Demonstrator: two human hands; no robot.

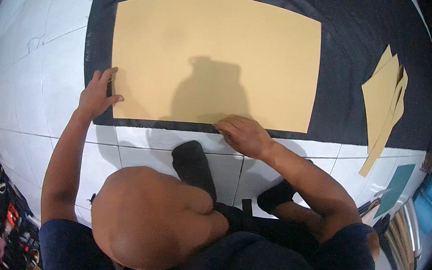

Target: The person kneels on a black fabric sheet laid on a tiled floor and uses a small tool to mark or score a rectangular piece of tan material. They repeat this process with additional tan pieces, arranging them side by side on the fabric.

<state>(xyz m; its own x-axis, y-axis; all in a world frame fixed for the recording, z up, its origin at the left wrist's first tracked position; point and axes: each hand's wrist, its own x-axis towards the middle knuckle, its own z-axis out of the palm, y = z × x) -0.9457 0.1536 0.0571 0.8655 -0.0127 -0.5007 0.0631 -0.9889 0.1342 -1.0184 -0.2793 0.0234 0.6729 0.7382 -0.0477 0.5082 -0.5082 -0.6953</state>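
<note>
So, L hand (98,92) spread wide, touching card (217,38) just R of it; R hand (245,135) narrow, grip unclear, cloth (344,80) nr it.

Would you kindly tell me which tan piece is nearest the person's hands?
The large sheet, with the left hand at its left edge and the right hand at its lower edge; the narrower pieces lie bunched farther right.
</note>
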